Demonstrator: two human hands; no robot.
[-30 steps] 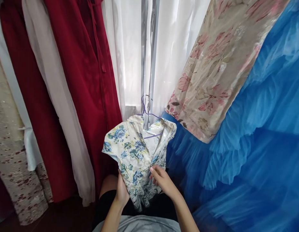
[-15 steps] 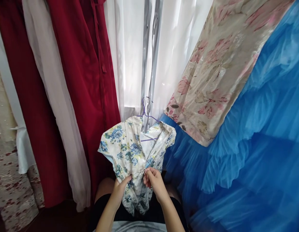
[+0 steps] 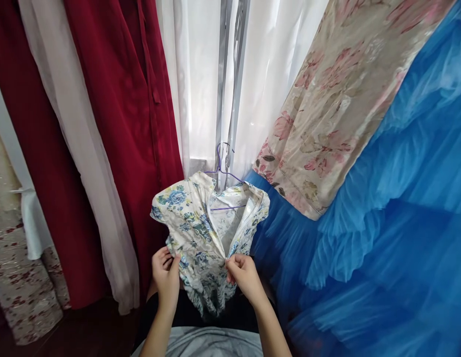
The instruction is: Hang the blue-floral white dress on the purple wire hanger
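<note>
A white dress [image 3: 195,223] printed with blue roses hangs on a thin purple wire hanger [image 3: 220,167] in front of me. Its V-shaped opening spreads apart at the top, and the bottom of it is bunched above my lap. At the lower point of that opening, my right hand [image 3: 243,272] pinches the fabric; whether a zipper pull is in the fingers I cannot make out. My left hand [image 3: 166,270] grips the dress's left side edge between thumb and fingers.
Dark red gowns [image 3: 122,99] and a pale sheer length of fabric [image 3: 81,124] hang at left. To the right are a beige floral garment [image 3: 327,109] and a blue ruffled tulle gown [image 3: 394,238]. Grey metal poles [image 3: 222,74] stand before a white curtain [image 3: 267,74].
My left hand has shifted left, from the front of the dress to its side edge. The V opening looks wider and smoother. My right hand stays at its lower point.
</note>
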